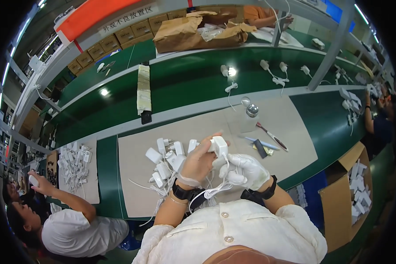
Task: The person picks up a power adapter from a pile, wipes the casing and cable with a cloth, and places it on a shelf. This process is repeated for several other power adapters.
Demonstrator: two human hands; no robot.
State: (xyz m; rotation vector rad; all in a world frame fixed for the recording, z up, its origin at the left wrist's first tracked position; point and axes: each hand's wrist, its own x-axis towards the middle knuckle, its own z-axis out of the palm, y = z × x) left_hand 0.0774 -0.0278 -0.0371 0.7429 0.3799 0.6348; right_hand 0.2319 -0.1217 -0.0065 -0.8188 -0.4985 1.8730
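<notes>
One glossy, boxy white plastic adapter [220,148] was in work above the flat beige mat [290,136], its thin white cord [215,190] looped below. The bare left hand [196,163] had closed around it; the white-gloved right hand [250,170] curled at its lower end, its grip unclear. A jumbled heap of similar adapters [163,170] seemingly remained; a few on the smooth green belt [185,75] were perhaps finished.

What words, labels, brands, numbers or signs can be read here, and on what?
Pale overhead strip: large dark characters; I won't copy the wording.
Brown boxes: markings too small to read.
Held white adapter: no readable text.
</notes>
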